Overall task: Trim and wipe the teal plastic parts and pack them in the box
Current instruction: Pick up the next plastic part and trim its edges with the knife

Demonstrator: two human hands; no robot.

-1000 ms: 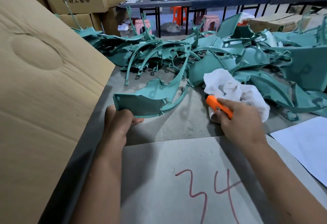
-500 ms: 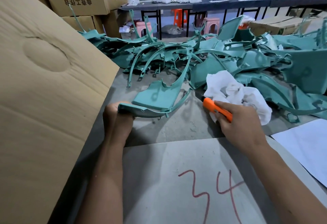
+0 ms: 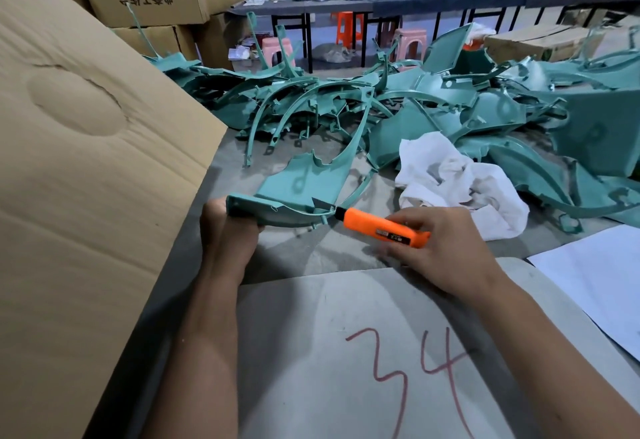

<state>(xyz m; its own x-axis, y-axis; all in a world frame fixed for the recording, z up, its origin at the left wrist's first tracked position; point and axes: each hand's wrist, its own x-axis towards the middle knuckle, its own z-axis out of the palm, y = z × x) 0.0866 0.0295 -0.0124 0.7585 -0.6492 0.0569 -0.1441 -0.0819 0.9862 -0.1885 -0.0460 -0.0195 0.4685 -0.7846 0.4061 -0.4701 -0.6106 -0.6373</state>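
My left hand (image 3: pixel 228 230) grips the curved teal plastic part (image 3: pixel 298 192). My right hand (image 3: pixel 446 251) clutches the orange plastic utility knife (image 3: pixel 381 227), blade touching it. The brown cardboard box's (image 3: pixel 86 178) inside is hidden.

- My left hand (image 3: pixel 228 230) is bare: no glove, no ring that I can see.
- My left forearm is bare too, from the wrist down to the bottom edge of the view; no sleeve, watch or band shows on it.
- My right hand (image 3: pixel 446 248) is also bare, without glove or ring on the parts that show.
- My right forearm is uncovered all the way to the lower right corner, with no cuff, strap or bracelet on the wrist.
- Nothing else of me shows.
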